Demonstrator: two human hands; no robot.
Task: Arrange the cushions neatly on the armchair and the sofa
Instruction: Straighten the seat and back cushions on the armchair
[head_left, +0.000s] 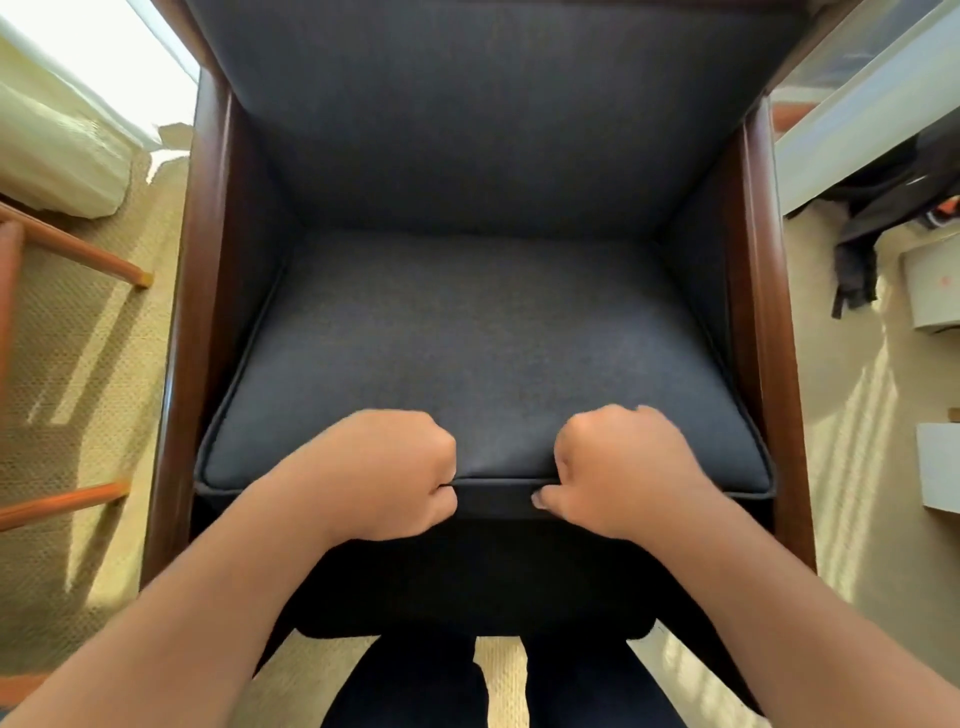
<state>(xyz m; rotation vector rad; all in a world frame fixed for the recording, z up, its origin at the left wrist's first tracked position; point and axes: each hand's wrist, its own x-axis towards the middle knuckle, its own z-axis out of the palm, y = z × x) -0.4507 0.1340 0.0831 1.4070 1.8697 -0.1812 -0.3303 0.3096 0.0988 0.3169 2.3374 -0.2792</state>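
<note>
Room: beige woven carpet (78, 364) underfoot, sun stripes across it, pale boxes (930, 291) on the floor at the right.
Armchair (208, 260): dark wooden arms, navy upholstery, seen from straight above its front edge.
Seat cushion (483, 338): lies flat in the frame between the arms, its rear edge against the back cushion (483, 104) and its front edge level with the chair front.
Sofa: not in view.
Left hand (384, 473): fingers curled tight over the front edge, gripping the cushion at the piping (493, 480).
Right hand (623, 467): fingers curled the same way just beside it, thumb (540, 500) pressed to the front panel below the piping.
Spacing: both hands sit near the middle of the front edge, close together but apart.
Handling, as a guess: a thick foam block in woven cloth, soft enough to dent under the knuckles yet bulky, and moderately heavy. The cloth looks grippy, not slippery, and nothing about it seems fragile.
Where to hold: the piped front rim gives a firm ridge. Hands set wider toward the corners would probably steer it more squarely, since a central pull may bow the middle.
Risk: the snug fit between the arms could bind a corner and leave it skewed.
</note>
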